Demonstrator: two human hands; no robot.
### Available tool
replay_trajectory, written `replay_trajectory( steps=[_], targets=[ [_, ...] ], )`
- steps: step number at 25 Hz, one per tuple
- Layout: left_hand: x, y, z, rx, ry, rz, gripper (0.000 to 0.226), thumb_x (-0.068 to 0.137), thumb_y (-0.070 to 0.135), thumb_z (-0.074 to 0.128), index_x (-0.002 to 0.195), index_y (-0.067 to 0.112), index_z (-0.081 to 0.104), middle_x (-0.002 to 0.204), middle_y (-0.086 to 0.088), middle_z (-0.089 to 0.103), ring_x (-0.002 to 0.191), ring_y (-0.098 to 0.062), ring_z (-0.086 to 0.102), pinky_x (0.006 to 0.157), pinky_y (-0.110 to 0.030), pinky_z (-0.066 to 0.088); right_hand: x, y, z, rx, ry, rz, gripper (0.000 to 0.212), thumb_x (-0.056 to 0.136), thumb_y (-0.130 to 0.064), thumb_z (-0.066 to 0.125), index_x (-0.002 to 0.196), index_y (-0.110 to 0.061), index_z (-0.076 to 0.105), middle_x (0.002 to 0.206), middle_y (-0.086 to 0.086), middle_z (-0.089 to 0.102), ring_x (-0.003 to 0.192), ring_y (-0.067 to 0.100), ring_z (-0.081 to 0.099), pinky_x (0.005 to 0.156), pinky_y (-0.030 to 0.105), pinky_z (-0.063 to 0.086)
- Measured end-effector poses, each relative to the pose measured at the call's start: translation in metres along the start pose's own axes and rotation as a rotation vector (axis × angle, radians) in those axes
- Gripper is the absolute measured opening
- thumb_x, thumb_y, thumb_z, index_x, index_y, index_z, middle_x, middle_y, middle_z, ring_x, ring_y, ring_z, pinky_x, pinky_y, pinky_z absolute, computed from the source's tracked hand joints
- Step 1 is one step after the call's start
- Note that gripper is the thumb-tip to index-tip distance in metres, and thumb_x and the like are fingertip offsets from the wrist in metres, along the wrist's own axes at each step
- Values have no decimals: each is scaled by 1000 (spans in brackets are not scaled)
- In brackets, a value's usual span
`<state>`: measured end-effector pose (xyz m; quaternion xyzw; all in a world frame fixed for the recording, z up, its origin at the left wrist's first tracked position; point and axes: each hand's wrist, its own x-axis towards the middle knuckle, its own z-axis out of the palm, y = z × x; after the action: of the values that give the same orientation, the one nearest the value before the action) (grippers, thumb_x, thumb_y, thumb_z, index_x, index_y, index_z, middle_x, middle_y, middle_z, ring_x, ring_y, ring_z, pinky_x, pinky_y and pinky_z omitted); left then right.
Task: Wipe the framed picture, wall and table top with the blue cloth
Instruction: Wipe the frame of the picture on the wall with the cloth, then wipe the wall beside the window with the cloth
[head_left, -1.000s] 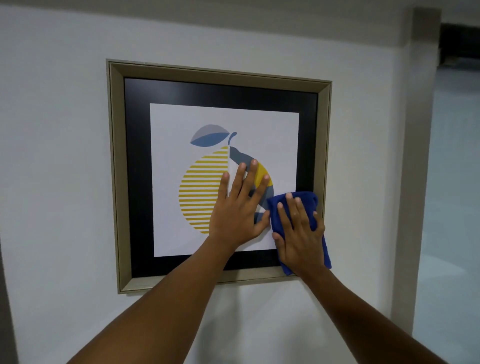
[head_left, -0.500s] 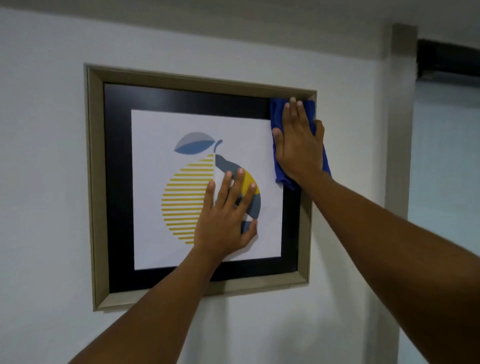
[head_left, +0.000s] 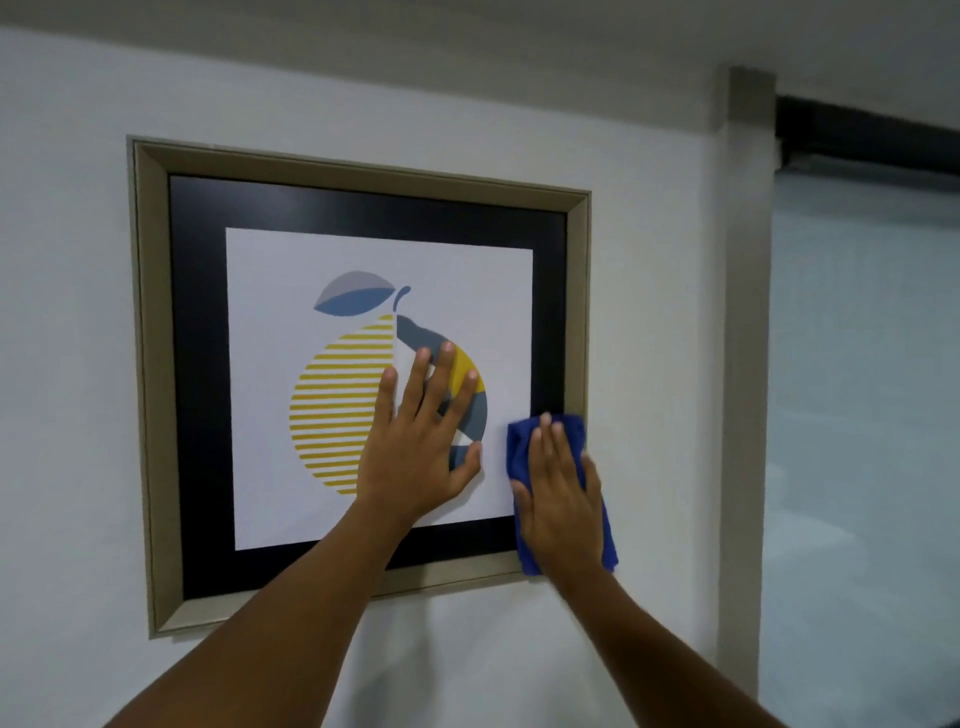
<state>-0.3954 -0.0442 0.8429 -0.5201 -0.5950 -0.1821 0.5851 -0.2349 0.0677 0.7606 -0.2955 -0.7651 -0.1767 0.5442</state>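
The framed picture (head_left: 197, 415) hangs on the white wall (head_left: 67, 312); it has a beige frame, a black mat and a print of a yellow striped fruit with a blue leaf. My left hand (head_left: 421, 441) lies flat on the glass over the fruit, fingers spread. My right hand (head_left: 561, 499) presses the blue cloth (head_left: 519, 441) flat against the picture's lower right corner, over the mat and the frame edge. The cloth shows above and below the hand. No table top is in view.
A beige vertical post or door trim (head_left: 743, 364) runs down the wall right of the picture. Beyond it is a pale glass panel (head_left: 862, 415) under a dark rail (head_left: 872, 140).
My right hand slid the cloth from the lower right corner up to the upper right corner, then back down to the lower right. My left hand stayed flat on the print.
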Motion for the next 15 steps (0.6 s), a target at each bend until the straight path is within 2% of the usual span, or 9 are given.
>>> replay_trajectory(
  steps=[6,8,11,15],
  targets=[
    [-28,53,-3,-155,-127,-36,78,100,62,30,162,18,13,170,-18,5,157,-36,2,123,-63,7,-9,4,-29,116,-20,2,57,108,-35,16,146,2,36,153,15,39,143,26,31,109,40,34],
    [-51,86,4,-227,-192,35,77,100,59,30,162,18,12,170,-17,6,157,-34,4,123,-63,10,-25,12,-35,199,10,44,55,107,-33,19,145,4,35,153,16,39,144,25,28,110,39,31],
    [-82,139,18,-276,-252,120,77,100,61,29,162,19,11,170,-17,7,157,-34,6,124,-58,4,-76,43,-45,265,-1,158,53,107,-32,22,149,-1,29,156,7,30,148,18,18,112,35,23],
    [-141,241,37,-397,-398,259,81,98,65,26,162,22,3,170,-14,-5,157,-32,-5,123,-57,-2,-205,112,-68,214,-157,396,51,106,-38,21,152,-14,18,158,-3,22,150,5,10,115,30,16]
  ],
)
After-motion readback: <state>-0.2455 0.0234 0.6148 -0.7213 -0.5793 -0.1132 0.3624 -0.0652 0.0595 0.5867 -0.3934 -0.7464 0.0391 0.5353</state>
